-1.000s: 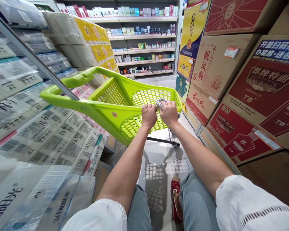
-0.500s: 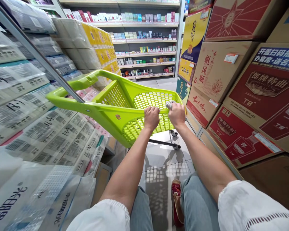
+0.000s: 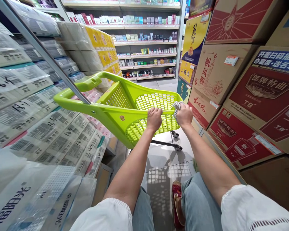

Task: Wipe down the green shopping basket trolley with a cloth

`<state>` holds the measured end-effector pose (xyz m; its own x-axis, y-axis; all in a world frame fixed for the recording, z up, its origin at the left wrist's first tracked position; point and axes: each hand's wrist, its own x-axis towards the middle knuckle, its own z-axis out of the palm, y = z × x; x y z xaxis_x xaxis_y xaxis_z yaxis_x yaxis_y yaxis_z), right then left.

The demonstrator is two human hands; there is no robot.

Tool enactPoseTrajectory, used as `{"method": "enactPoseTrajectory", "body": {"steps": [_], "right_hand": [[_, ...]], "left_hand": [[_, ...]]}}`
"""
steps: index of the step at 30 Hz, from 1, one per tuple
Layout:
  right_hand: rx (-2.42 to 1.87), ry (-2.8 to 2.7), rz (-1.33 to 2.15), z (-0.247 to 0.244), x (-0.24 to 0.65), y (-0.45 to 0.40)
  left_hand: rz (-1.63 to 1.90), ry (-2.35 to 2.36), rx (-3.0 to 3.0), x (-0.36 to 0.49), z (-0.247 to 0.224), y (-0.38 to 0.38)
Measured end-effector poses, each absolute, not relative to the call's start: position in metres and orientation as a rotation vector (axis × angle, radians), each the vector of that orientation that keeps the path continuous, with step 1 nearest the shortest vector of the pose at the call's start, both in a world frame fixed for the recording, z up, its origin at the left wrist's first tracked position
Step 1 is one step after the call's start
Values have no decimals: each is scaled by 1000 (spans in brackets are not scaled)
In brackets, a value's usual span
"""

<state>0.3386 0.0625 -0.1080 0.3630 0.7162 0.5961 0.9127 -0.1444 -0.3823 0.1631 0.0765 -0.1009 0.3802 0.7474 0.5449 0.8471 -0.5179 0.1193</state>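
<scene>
A lime-green shopping cart (image 3: 110, 120) stands crosswise in front of me, its basket showing nothing inside. My left hand (image 3: 154, 119) is closed over the near top rim of the basket. Just right of it, my right hand (image 3: 185, 115) is closed around a grey-and-white cloth (image 3: 177, 105), part of which sticks out beside the fingers at the rim's front corner. Two of the cart's wheels (image 3: 177, 147) show on the floor below the basket.
Stacked paper packs (image 3: 62, 131) line the left side, with yellow-and-white packs (image 3: 103, 45) behind. Cardboard boxes (image 3: 221, 70) are piled on the right. Shelves of small goods (image 3: 146, 27) stand at the back. Tiled floor (image 3: 162, 189) and a metal pole (image 3: 50, 61) also show.
The cart appears slightly farther right in view. My right hand has moved right, a little away from my left hand, and more of the cloth shows. My left hand stays closed on the rim.
</scene>
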Motion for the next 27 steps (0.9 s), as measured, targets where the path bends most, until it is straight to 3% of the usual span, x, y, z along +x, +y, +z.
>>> {"method": "enactPoseTrajectory", "body": {"steps": [7,13,21,27], "right_hand": [[-1791,-1584,-322,-94,279,60],[-1857,-1651,-321,-86,289,47],[-1979,-1488,-199,-81,293,41],[-1821,-1552,-150,-77,255,44]], "left_hand": [[-769,-1413,-2470,173,-101,73],[-683,-1267,-2490,156,-88,65],[-690,-1467,-2283,112,-74,66],[-728,-1454,-2295,126,-82,67]]}}
